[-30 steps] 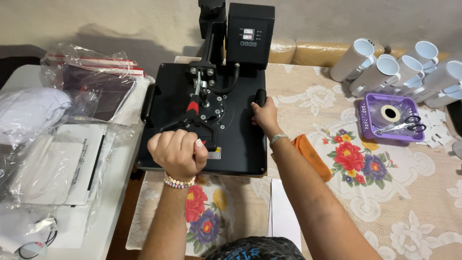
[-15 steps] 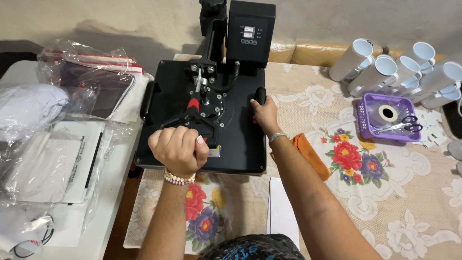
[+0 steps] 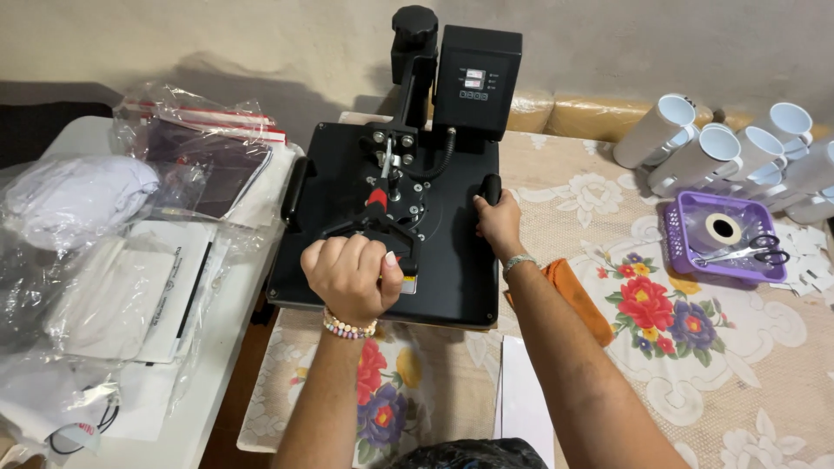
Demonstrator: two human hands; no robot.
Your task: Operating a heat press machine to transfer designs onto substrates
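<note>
- Floral tablecloth [image 3: 695, 365] covers the work table, where a black heat press [image 3: 391, 252] sits at the left end, its flat upper plate lying level and closed over the base.
- Press reads as heavy, rigid metal that would not shift easily; its natural holds appear to be the lever grip at the front and the side handles on the plate.
- Long axis of the machine runs from the person toward the wall, with the control box [image 3: 476, 82] and round knob [image 3: 415, 22] at the far end and the lever pointing back at the person.
- Left hand [image 3: 352, 278], a bead bracelet [image 3: 349, 328] on its wrist, is wrapped in a full fist around the lever handle [image 3: 382, 227] near the plate's front edge.
- Right hand [image 3: 499, 227] curls its fingers over the black side handle [image 3: 492, 188] on the plate's right edge.
- White side table [image 3: 217, 365] to the left carries clear plastic bags [image 3: 104, 260] of folded white fabric and sheets.
- White mugs [image 3: 721, 148] lie on their sides at the far right.
- Purple tray [image 3: 686, 252] just in front of them holds a tape roll [image 3: 723, 228] and scissors [image 3: 747, 252].
- Orange cloth [image 3: 580, 300] lies beside the right forearm.
</note>
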